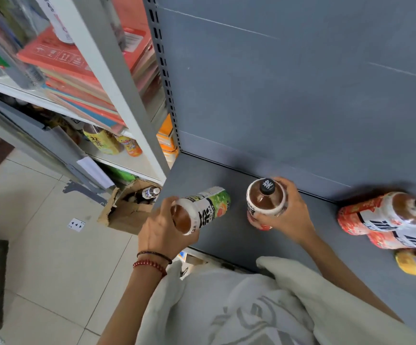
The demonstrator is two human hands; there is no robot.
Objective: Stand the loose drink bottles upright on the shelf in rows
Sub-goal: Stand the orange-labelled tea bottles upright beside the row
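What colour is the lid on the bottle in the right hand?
The lid is black with white writing, clearest in the head view.

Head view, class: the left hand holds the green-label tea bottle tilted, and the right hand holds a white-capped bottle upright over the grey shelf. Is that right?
One slip: the cap of the red-label bottle in the right hand is black, not white, as the head view shows. The rest holds: the left hand holds the green-label tea bottle tilted, the other upright over the grey shelf.
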